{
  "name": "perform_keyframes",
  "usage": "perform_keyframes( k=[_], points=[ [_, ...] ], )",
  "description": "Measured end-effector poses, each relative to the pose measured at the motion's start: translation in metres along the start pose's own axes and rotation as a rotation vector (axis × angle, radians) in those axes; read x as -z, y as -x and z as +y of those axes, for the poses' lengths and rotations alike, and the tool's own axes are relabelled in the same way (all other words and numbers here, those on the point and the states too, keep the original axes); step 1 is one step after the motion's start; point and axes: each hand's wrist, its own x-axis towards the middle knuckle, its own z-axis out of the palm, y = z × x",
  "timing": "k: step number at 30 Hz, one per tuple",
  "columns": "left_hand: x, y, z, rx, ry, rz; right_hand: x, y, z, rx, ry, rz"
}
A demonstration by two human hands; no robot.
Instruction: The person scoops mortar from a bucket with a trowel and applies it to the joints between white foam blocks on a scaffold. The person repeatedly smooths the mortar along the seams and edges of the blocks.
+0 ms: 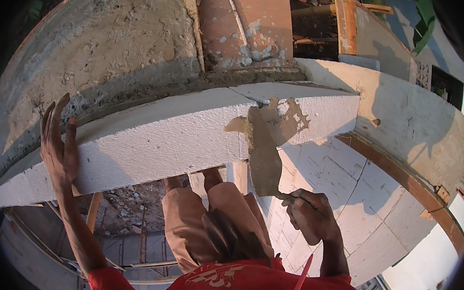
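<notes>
A row of white lightweight concrete blocks (168, 141) crosses in front of me, with a joint between two of them right of the middle. My left hand (60, 153) rests against the left part of the row, its fingers stretched out and apart. In my right hand (312, 216) is the handle of a trowel (263, 157), gripped with closed fingers. Mortar coats the trowel's broad blade, which lies up against the block face at the joint. Grey wet mortar (289, 122) is smeared unevenly around that joint, mostly right of the blade.
Behind the blocks lie a rough concrete surface (127, 37) and a mortar-splashed board (244, 23). A concrete beam (404, 107) adjoins the row's right end. Below right stands a white block wall (351, 189). Far beneath my legs are rubble ground (124, 210) and wooden poles.
</notes>
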Motion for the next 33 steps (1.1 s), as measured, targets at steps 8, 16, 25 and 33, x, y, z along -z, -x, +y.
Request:
perform_keyframes(
  k=[8,16,25,33],
  points=[
    [0.000,0.001,-0.002,-0.006,-0.025,0.008,0.016,0.009,-0.009,0.029,0.643,0.487],
    [0.000,0.001,-0.002,-0.023,0.002,0.018,0.012,0.002,-0.011,0.130,0.514,0.359],
    [-0.001,0.000,-0.003,0.001,-0.005,0.025,-0.006,0.001,-0.019,0.240,0.662,0.455],
    [-0.001,0.001,-0.003,-0.004,-0.010,0.016,-0.012,-0.003,-0.007,0.183,0.653,0.526]
  ],
)
